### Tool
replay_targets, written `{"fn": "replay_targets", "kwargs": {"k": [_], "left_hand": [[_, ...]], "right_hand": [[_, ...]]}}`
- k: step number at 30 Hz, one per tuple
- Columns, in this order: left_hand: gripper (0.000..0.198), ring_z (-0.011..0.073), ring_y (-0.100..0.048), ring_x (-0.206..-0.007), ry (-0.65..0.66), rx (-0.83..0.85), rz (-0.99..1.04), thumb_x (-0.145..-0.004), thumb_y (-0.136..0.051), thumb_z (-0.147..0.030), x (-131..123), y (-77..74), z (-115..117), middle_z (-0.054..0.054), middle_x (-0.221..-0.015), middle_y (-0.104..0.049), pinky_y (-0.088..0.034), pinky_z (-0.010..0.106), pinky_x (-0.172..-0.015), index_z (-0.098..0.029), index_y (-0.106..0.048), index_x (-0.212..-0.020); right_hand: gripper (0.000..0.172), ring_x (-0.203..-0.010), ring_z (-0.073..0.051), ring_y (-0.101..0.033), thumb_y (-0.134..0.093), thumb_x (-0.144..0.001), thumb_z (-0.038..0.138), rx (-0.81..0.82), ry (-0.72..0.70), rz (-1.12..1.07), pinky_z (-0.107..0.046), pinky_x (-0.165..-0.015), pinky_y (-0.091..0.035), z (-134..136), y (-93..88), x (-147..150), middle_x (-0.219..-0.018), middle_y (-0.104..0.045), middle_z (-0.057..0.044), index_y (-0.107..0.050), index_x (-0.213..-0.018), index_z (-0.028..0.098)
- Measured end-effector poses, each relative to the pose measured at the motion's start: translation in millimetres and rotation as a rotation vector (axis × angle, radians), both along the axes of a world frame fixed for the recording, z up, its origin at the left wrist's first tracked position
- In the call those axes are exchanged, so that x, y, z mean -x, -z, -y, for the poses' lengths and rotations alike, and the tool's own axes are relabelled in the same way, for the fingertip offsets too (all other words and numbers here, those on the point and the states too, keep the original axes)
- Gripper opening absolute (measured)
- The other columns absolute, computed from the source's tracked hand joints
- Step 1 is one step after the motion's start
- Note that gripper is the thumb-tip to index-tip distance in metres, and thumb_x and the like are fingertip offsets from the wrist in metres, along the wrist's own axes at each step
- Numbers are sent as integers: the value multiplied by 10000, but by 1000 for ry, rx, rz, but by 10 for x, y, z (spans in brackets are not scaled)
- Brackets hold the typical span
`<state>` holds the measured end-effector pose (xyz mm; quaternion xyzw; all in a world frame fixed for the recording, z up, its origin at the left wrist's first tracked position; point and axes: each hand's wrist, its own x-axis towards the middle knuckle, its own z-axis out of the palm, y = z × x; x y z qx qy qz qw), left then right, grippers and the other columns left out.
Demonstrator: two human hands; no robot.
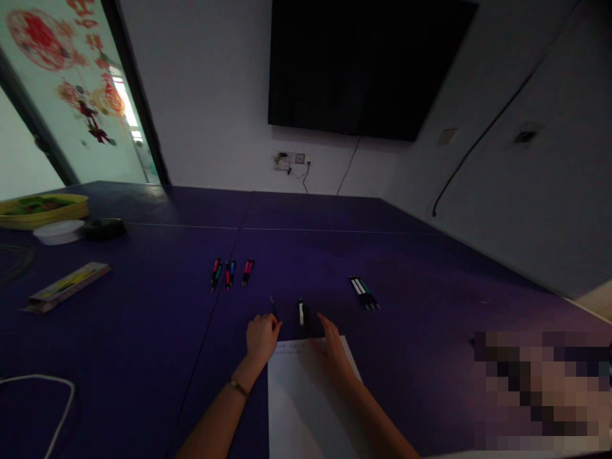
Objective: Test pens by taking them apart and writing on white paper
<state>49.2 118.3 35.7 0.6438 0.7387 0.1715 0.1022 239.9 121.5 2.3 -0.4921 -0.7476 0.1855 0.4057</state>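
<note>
My left hand (262, 339) is closed at the top left of a white sheet of paper (299, 398). Above its fingers rises a thin, dark, pen-like stick (273, 305) with a pale tip, which looks pinched there; the fingers hide its lower part. My right hand (333, 349) reaches over the paper's upper right, fingers stretched and apart, holding nothing visible. Between the hands, just beyond the paper, lies a black-and-white pen (301, 312); dark parts beside it are hard to make out. A few lines of handwriting run along the paper's top edge.
Several coloured pens (229, 274) lie in small groups beyond my left hand. Three pens (364, 293) lie side by side to the right. A long box (69, 287), white lid (60, 232), yellow basket (45, 213) and white cable (43, 376) are at left. A pixelated patch covers the right.
</note>
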Motion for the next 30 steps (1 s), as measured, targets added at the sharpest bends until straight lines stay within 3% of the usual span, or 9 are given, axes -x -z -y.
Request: {"fn": "replay_targets", "kwargs": {"k": [3,6,9,12,17,21,30], "left_hand": [[187,153,-550,-784,7,-18,33,-803,-469,-330,3,22,8,20,-792,-631,-341,266,-671,-198,-590,-753],[154,152,-546,-781,2,-33,52,-795,-487,-308,3,36,12,17,-796,-627,-338,266,-673,-197,-587,-761],[139,150,-543,-776,-2,-39,69,-789,-494,-296,3,37,13,13,-792,-626,-337,266,-672,-198,-588,-755],[132,147,-542,-766,-11,-32,92,-782,-504,-293,5,31,13,8,-784,-627,-339,263,-667,-201,-592,-749],[134,148,-541,-772,-15,-26,102,-780,-506,-294,10,38,17,9,-777,-627,-341,260,-666,-200,-597,-749],[136,146,-541,-775,-19,-31,110,-779,-507,-294,17,58,15,8,-757,-623,-342,256,-669,-200,-600,-748],[91,138,-537,-737,-33,-67,133,-754,-538,-263,18,49,30,1,-726,-613,-343,253,-653,-200,-593,-718]], "right_hand": [[305,-840,-194,-563,-412,-800,407,75,140,-258,-322,-716,-458,-33,-92,-100,-901,-598,-84,-545,-940,170],[372,-467,-95,-441,-401,-796,474,165,282,-570,-222,-456,-367,-65,-143,-207,-503,-449,29,-455,-566,187],[408,-359,-48,-262,-438,-759,516,205,353,-903,-192,-355,-229,-112,-130,-281,-431,-265,96,-321,-518,208],[357,-355,-39,-265,-522,-706,486,220,388,-1065,-180,-350,-223,-165,-86,-325,-445,-271,111,-345,-566,208],[267,-414,-59,-397,-601,-643,414,230,429,-1070,-181,-399,-310,-195,-41,-365,-490,-396,100,-461,-728,203],[301,-398,-68,-379,-513,-699,486,235,408,-997,-201,-403,-309,-180,-37,-374,-464,-383,89,-438,-640,200],[391,-446,-105,-413,-442,-726,536,224,360,-467,-232,-469,-317,-148,-85,-291,-452,-444,41,-463,-538,193]]}}
